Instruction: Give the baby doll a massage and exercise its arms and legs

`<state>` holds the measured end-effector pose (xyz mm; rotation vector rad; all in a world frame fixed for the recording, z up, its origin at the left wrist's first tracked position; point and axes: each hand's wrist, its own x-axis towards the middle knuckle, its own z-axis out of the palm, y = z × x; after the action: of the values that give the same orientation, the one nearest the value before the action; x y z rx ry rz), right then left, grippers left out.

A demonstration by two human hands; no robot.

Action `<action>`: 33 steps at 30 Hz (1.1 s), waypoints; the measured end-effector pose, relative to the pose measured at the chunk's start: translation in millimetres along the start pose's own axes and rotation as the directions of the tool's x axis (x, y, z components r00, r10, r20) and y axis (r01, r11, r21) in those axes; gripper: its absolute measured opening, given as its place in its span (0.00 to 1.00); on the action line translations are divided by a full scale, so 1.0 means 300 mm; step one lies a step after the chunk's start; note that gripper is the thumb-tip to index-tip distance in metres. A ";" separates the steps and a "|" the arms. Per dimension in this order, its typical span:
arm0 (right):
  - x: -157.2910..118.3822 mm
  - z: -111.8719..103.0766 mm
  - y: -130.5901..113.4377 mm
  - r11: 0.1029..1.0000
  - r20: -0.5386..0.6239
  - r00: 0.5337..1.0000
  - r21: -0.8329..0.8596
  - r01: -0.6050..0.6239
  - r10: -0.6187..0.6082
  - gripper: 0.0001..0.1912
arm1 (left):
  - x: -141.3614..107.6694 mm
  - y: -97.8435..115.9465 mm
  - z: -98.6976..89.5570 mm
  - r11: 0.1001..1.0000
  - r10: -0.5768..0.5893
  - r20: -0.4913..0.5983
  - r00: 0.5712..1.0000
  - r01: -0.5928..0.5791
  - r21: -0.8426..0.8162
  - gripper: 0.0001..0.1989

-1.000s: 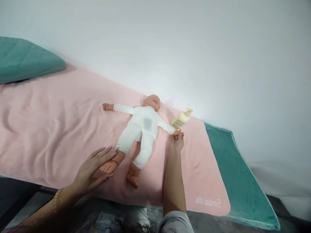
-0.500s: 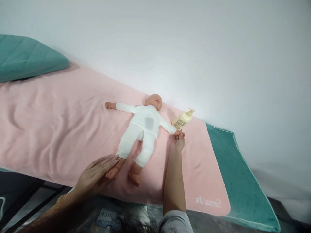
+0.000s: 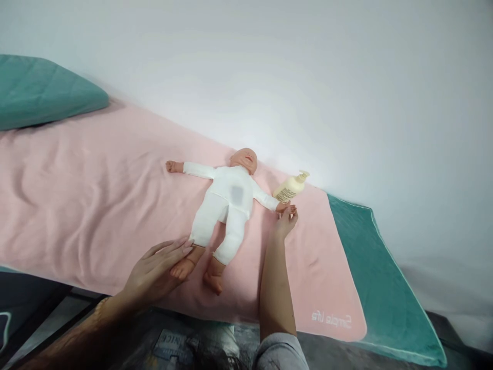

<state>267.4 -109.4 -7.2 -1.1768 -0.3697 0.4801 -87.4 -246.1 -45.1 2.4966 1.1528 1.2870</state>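
A baby doll [image 3: 238,192] with a white cloth body lies face up on a pink blanket [image 3: 127,205], arms spread and bare feet toward me. My left hand [image 3: 159,264], fingers stretched out, rests against the doll's lower leg and foot on the left. At the doll's hand on the right, my right hand [image 3: 287,222] pinches its small fingers. Just beyond that hand, a cream pump bottle [image 3: 289,188] lies tilted on the blanket.
A green pillow [image 3: 50,92] lies at the far left against the white wall [image 3: 269,77]. Green bedding [image 3: 379,272] shows past the blanket's right edge. Dark bars of a frame are below the bed at the lower left.
My left hand and the doll's leg beside it have moved slightly up and right. My right hand has shifted slightly right at the doll's hand.
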 end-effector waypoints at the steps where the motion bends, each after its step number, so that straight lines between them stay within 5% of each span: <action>1: -0.024 0.011 -0.012 0.996 0.035 0.996 -0.027 0.081 -0.080 0.19 | 0.026 0.000 -0.006 0.999 0.037 -0.012 0.999 -0.037 0.003 0.33; 3: -0.078 0.033 -0.033 0.945 0.158 0.943 -0.103 0.310 -0.292 0.22 | 0.086 0.003 -0.018 0.997 0.075 -0.055 0.996 -0.076 -0.011 0.34; 6: -0.157 0.060 -0.041 0.819 0.377 0.804 -0.172 0.548 -0.459 0.22 | 0.183 0.015 -0.032 0.998 -0.002 -0.076 0.997 -0.003 -0.062 0.32; 8: -0.194 0.070 -0.031 0.704 0.535 0.669 -0.180 0.687 -0.516 0.19 | 0.245 0.023 -0.031 0.991 -0.089 -0.058 0.994 0.083 -0.104 0.30; 12: -0.222 0.084 -0.004 0.453 0.794 0.311 -0.050 0.890 -0.522 0.16 | 0.358 0.026 -0.005 0.941 -0.277 -0.047 0.960 0.261 -0.216 0.29; 15: -0.220 0.091 0.003 0.378 0.859 0.197 -0.003 0.926 -0.473 0.17 | 0.432 0.013 0.018 0.915 -0.302 -0.051 0.952 0.274 -0.297 0.28; 20: -0.213 0.094 0.002 0.344 0.902 0.143 0.007 0.939 -0.408 0.18 | 0.503 -0.016 0.024 0.883 -0.334 0.033 0.942 0.324 -0.340 0.28; 26: -0.209 0.092 0.005 0.362 0.882 0.164 0.008 0.932 -0.443 0.18 | 0.488 -0.019 -0.015 0.885 -0.353 0.075 0.933 0.359 -0.296 0.28; 29: -0.201 0.080 0.002 0.426 0.843 0.264 -0.046 0.903 -0.469 0.17 | 0.448 -0.003 -0.036 0.897 -0.344 0.038 0.938 0.340 -0.282 0.27; 33: -0.190 0.066 -0.016 0.608 0.720 0.516 -0.165 0.776 -0.464 0.17 | 0.373 0.016 -0.059 0.933 -0.286 -0.023 0.958 0.273 -0.236 0.26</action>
<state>210.1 -126.1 2.4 -1.2095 -1.5470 0.0685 -57.9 -178.9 41.4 2.0584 1.2370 1.3323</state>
